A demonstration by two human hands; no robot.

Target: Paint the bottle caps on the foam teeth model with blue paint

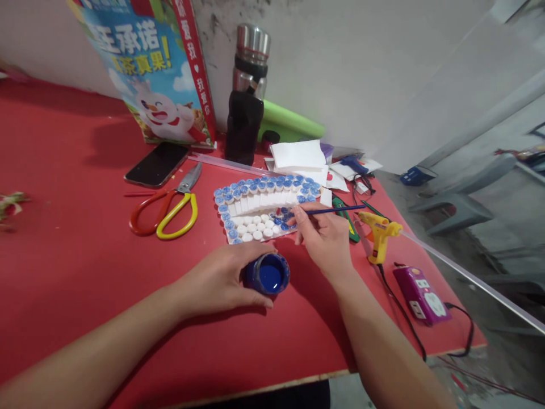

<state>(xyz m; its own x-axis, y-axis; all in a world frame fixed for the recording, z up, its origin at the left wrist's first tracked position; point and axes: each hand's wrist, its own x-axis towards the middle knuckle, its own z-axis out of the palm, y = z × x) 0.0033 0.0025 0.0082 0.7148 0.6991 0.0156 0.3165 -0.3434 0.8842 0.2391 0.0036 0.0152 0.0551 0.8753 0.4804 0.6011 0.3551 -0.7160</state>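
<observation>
My left hand (230, 278) is wrapped round a small jar of blue paint (269, 275), its open mouth facing me. Between the fingertips of my right hand (326, 238) is a thin paintbrush (336, 210), its handle pointing right. The brush's tip is over or touching a craft board (234, 209) made of small round white pieces; I cannot tell which. Round pieces along its upper and left edge are coloured blue, as are several beneath the brush. White round pieces (258, 227) fill the lower middle, below a row of white strips.
Scissors (168, 210) and a phone (157, 163) lie to the left. Behind stand a printed bag (157, 74) and a dark bottle (244, 125), near white papers (298, 156). On the right are a yellow glue gun (378, 233), a purple power strip (421, 295) and cords.
</observation>
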